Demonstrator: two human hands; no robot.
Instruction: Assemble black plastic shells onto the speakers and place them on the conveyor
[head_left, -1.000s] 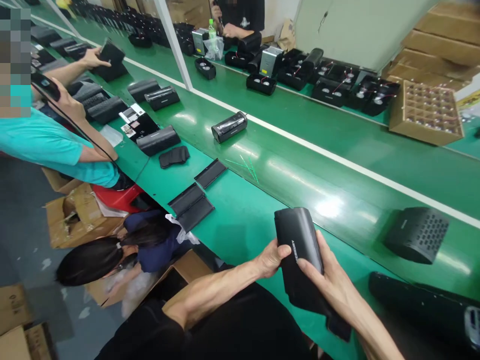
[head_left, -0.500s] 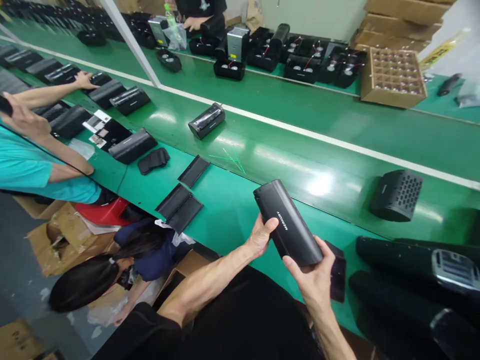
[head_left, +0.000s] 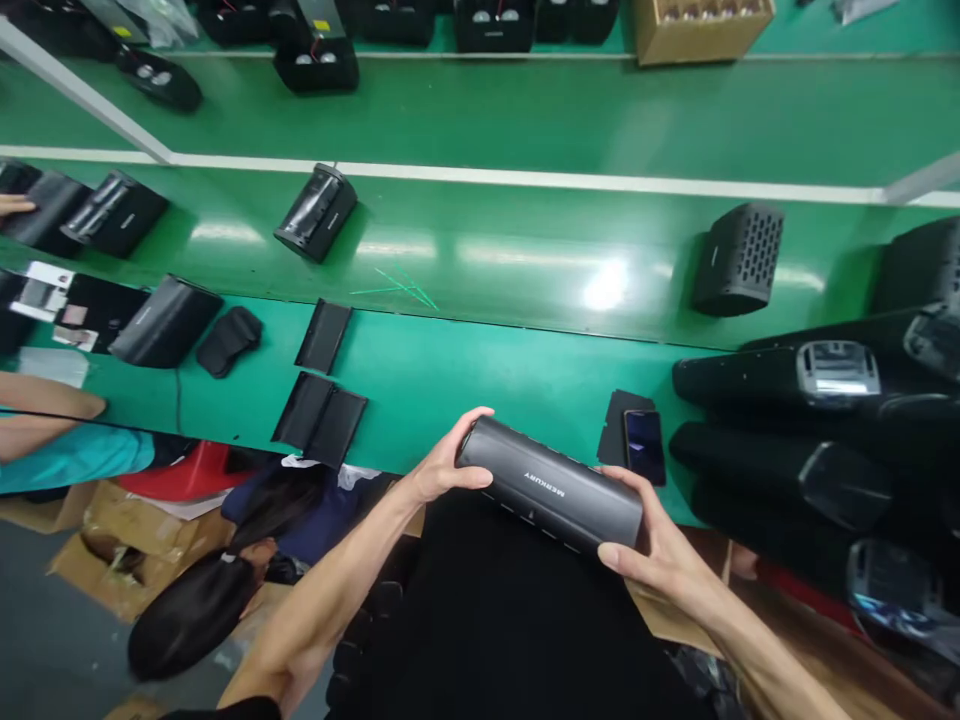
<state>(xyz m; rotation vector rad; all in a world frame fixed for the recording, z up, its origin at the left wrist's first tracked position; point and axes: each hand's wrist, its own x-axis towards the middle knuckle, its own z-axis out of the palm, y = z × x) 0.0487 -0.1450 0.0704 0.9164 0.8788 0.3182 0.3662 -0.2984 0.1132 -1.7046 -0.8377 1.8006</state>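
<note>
A black speaker-like case (head_left: 551, 485) with white MERKURY lettering, upside down in view, is held level between both hands near my body. My left hand (head_left: 450, 462) grips its left end, thumb across the front face. Around the right end is my right hand (head_left: 652, 540), thumb on the lower edge. The case hangs over the front edge of the green table (head_left: 480, 390). Right of it lie a phone (head_left: 645, 447) and a thin dark sheet (head_left: 616, 425). Dark flat panels (head_left: 321, 410) lie to the left.
Several large black units (head_left: 787, 385) crowd the right side. On the green belt (head_left: 525, 250) stand a black case (head_left: 316, 213) and a perforated unit (head_left: 741, 260). A person with dark hair (head_left: 191, 615) bends low at the left, beside cardboard boxes (head_left: 105, 570).
The view has turned to the right and down. The case has been turned from a steep slant to nearly level and brought closer to my body, both hands still on it.
</note>
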